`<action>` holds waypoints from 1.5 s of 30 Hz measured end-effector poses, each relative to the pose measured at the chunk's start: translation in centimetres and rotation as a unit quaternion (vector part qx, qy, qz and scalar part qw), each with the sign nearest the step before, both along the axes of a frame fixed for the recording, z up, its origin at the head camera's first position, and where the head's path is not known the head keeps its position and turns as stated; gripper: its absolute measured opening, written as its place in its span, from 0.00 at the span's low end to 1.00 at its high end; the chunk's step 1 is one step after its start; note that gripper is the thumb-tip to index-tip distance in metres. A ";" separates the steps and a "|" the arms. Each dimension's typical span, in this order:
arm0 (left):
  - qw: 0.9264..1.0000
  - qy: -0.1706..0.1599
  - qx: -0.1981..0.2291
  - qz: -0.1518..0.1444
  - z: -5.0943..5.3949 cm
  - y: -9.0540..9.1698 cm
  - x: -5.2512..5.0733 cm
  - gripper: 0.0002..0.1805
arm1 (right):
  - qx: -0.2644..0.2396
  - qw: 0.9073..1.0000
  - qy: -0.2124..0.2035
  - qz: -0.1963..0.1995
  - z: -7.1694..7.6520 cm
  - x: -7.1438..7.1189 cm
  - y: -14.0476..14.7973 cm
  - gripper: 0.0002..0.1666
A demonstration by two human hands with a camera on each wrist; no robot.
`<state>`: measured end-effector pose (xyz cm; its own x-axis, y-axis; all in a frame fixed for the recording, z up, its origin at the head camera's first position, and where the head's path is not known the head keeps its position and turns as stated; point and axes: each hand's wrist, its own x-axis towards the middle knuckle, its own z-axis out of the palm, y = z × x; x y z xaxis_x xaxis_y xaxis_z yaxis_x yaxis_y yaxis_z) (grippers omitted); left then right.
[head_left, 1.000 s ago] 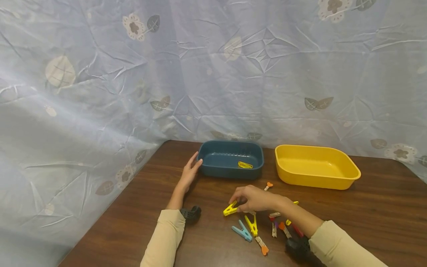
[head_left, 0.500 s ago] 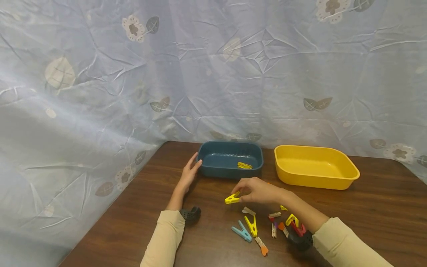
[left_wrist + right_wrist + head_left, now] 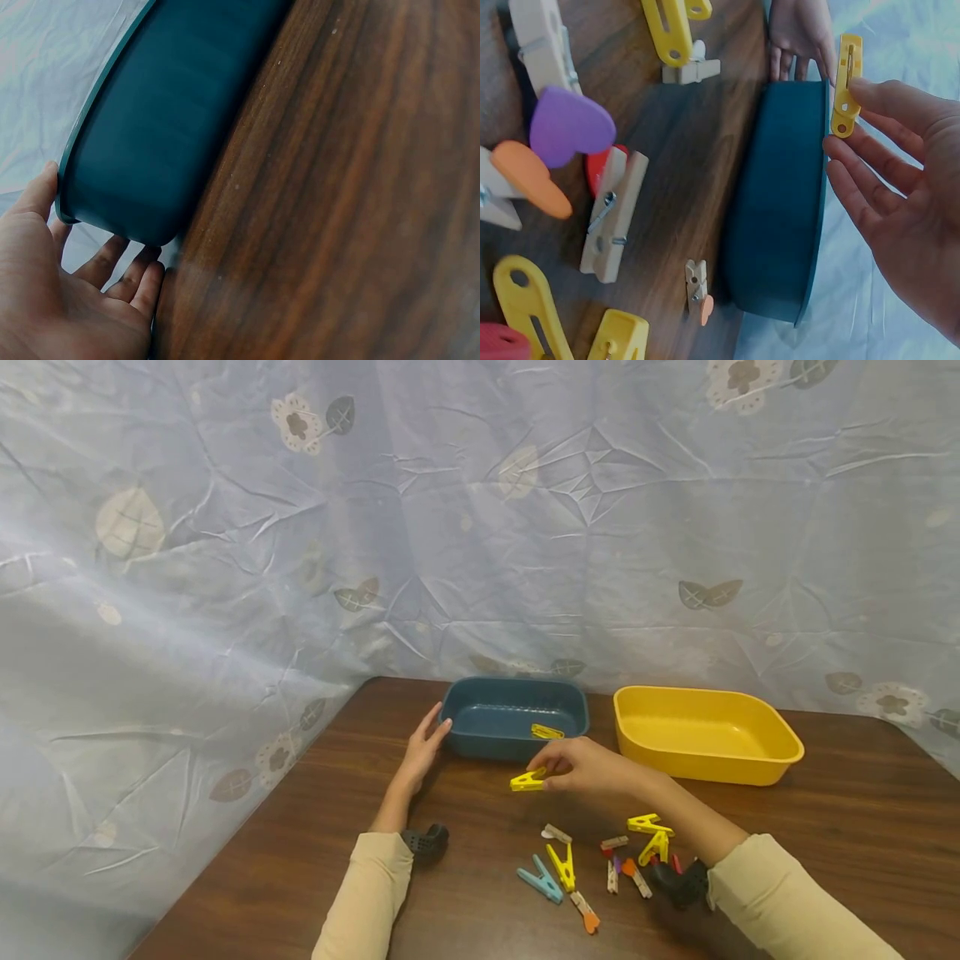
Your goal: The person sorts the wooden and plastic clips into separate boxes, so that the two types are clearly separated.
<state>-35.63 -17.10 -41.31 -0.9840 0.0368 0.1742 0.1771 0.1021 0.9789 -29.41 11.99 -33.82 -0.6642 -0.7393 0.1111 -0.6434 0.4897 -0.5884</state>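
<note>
- Right hand (image 3: 585, 766) pinches a yellow plastic clothespin (image 3: 527, 786) between thumb and fingers, raised above the surface (image 3: 461, 918), near the dark teal tub (image 3: 487, 747).
- Left hand (image 3: 422, 753), fingers loosely spread, touches that tub's left end.
- Yellow tub (image 3: 705, 767) stands right of it.
- Light-blue clothespin (image 3: 553, 892) lies nearer the person.

Behind the left hand (image 3: 422, 753), a pale beige left sleeve (image 3: 366, 893) is covering the arm and ending in a broad, plain cuff, its cloth showing soft creases. Behind the right hand (image 3: 583, 765), a matching right sleeve (image 3: 787, 893) is wrinkling near its own wide cuff. Between each hand and its cuff, a black wrist camera is jutting inward: the left wrist camera (image 3: 426, 841) is curving and showing tiny dots, the right wrist camera (image 3: 681, 885) looking rounded and bulky.
</note>
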 end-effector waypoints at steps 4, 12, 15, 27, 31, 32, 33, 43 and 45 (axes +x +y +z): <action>1.000 -0.004 -0.006 -0.010 1.3 0.2 1.0 0.32 | -0.003 1.000 0.007 0.005 0.3 -0.6 0.2 0.14; 1.000 0.000 -0.010 -0.006 1.9 0.5 1.7 0.31 | 0.001 0.999 0.047 -0.009 0.7 -1.7 1.0 0.15; 1.000 0.000 -0.008 -0.008 1.8 0.5 1.7 0.31 | 0.002 0.998 0.047 -0.029 0.8 -2.1 1.2 0.15; 1.000 0.000 -0.011 -0.009 1.6 0.3 1.7 0.32 | -0.002 0.994 0.075 -0.076 1.1 -3.9 1.4 0.16; 1.000 -0.003 -0.011 -0.008 1.5 0.3 1.7 0.32 | -0.007 0.994 0.079 -0.081 0.9 -4.7 1.4 0.16; 1.000 -0.003 -0.010 -0.009 1.6 0.3 1.7 0.32 | -0.008 0.993 0.079 -0.084 0.8 -4.9 1.4 0.16; 1.000 -0.004 -0.010 -0.010 1.6 0.4 1.7 0.32 | -0.008 0.993 0.079 -0.089 0.8 -5.2 1.4 0.16; 1.000 0.002 -0.014 -0.009 2.0 0.4 1.7 0.32 | -0.019 0.984 0.085 -0.158 0.4 -7.3 1.5 0.17; 1.000 0.000 -0.015 -0.009 2.0 0.4 1.7 0.32 | -0.020 0.982 0.083 -0.171 0.1 -7.8 1.5 0.17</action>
